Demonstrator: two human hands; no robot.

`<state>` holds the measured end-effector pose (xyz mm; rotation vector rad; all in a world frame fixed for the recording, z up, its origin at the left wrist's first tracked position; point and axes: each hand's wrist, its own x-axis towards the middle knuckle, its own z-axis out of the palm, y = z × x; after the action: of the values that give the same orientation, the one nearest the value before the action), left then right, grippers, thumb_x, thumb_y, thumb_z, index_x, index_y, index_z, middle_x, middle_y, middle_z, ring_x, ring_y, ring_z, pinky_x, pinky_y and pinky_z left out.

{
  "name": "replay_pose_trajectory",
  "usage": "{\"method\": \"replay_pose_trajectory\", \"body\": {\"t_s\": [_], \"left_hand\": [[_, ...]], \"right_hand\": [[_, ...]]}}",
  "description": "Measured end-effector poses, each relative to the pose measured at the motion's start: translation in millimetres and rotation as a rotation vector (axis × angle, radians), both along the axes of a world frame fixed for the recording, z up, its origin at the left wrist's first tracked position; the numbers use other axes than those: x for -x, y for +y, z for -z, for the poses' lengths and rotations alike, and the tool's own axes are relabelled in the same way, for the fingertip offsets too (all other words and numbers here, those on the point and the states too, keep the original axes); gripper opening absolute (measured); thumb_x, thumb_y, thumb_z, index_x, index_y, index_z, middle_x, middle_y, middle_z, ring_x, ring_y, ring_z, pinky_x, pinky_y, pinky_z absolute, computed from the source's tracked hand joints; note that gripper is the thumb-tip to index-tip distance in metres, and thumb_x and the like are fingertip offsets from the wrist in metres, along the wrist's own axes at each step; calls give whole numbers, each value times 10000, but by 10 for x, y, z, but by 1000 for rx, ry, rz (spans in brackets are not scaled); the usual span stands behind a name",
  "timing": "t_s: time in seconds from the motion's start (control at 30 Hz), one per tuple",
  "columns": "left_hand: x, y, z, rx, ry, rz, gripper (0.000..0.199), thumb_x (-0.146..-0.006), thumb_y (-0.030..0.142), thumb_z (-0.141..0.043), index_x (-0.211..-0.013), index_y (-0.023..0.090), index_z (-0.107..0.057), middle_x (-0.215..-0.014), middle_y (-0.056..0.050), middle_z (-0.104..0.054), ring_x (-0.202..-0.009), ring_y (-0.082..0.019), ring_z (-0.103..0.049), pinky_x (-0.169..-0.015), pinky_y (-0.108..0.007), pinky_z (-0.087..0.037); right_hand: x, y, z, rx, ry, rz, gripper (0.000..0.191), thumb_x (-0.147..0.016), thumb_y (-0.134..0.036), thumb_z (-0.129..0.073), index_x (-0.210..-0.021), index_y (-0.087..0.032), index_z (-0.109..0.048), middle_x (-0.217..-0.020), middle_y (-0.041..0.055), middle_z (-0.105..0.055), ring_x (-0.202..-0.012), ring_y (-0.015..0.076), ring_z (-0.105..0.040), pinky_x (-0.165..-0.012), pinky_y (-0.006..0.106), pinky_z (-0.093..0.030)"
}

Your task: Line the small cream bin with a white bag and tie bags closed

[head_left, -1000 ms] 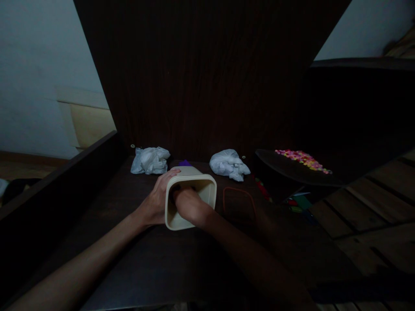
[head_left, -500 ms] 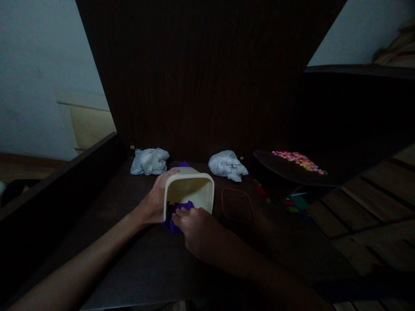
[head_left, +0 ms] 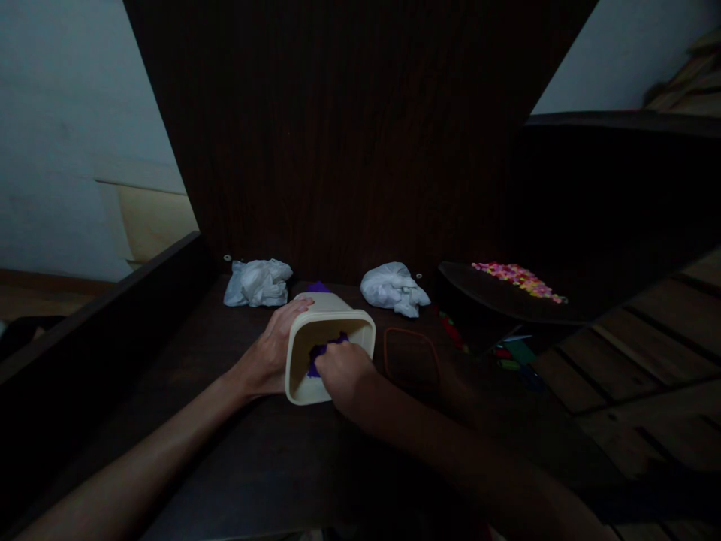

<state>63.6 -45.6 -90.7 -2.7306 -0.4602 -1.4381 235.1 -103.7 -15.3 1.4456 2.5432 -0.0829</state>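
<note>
A cream plastic container (head_left: 330, 321) lies tilted on the dark tabletop with its open mouth toward me. My left hand (head_left: 276, 346) is wrapped round its left side, fingers over the top. Inside the mouth, my right hand (head_left: 346, 376) grips a purple cloth (head_left: 318, 361), pressing it against the inner wall; the fingertips are partly hidden. Another bit of purple (head_left: 318, 286) shows behind the container. A thin reddish-brown rounded-square frame, perhaps a lid rim (head_left: 386, 353), lies just to the right.
Two white plastic bags, a left one (head_left: 259, 283) and a right one (head_left: 394, 289), rest against the dark back panel (head_left: 360, 150). Farther right, small pink and yellow pieces (head_left: 518, 279) lie on a dark curved surface. A raised board (head_left: 113, 323) borders the left.
My right hand has pushed deeper into the container with the purple cloth, which no longer hangs over the rim. The container's mouth has shifted slightly down and right.
</note>
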Motion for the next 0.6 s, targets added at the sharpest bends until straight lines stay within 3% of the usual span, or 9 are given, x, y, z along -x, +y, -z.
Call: {"method": "replay_pose_trajectory", "body": {"t_s": [0.33,0.6], "left_hand": [[29,-5,11,78,7,-17,1116,-752,439,-832,-1616,219,-160,-1565,-227,-388,-1435,-458,-408,-1126,-697,-437],[33,-37,-3,163,8,16,1074,-788,370,-814,-1617,219,-148,-1558,-238,-386,-1436,-454,-411,-1136,-674,-428]], "right_hand": [[214,303,-43,100,-111,19,343,-945,-15,-472,-1106,-78,-768,-1120,223,-752,-1050,279,-745,-807,334,-617],[120,192,-110,126,-149,-61,314,-946,-47,-484,-1056,-73,-776,-1106,218,-754,-1042,294,-738,-906,431,-584]]}}
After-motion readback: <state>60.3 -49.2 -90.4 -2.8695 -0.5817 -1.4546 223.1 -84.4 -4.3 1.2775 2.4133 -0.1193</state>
